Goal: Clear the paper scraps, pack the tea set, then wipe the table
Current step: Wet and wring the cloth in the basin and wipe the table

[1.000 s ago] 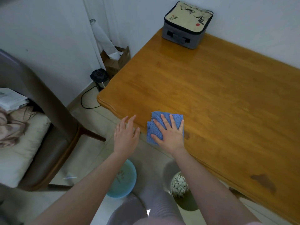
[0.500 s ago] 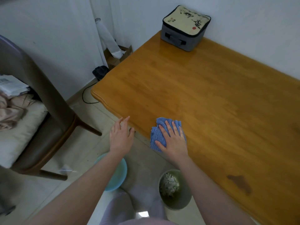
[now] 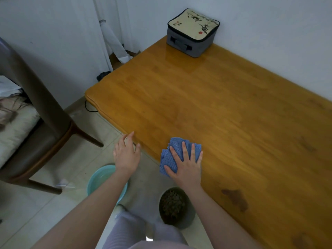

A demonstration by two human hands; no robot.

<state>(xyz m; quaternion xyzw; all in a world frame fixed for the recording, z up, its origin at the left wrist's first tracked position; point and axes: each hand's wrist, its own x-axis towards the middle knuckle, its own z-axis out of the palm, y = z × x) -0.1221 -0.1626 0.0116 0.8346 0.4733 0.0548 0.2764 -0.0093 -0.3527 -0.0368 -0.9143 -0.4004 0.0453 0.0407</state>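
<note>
A folded blue cloth (image 3: 172, 155) lies on the wooden table (image 3: 224, 108) at its near edge. My right hand (image 3: 186, 164) presses flat on the cloth with straight, spread fingers. My left hand (image 3: 126, 155) hovers with relaxed fingers beside the table's near edge, holding nothing. A closed grey tea set case (image 3: 193, 32) with a beige printed lid stands at the table's far corner by the wall. Below the table edge, a bin (image 3: 177, 207) on the floor holds paper scraps.
A teal basin (image 3: 100, 180) sits on the floor under my left forearm. A brown chair (image 3: 36, 112) with a cushion stands at the left. A cardboard box (image 3: 124, 59) and a cable lie by the wall. A dark stain (image 3: 235, 198) marks the table's near right.
My right hand has slid the cloth a little to the right along the near edge. My left hand stays beside the edge. The view has shifted, so the table appears further right.
</note>
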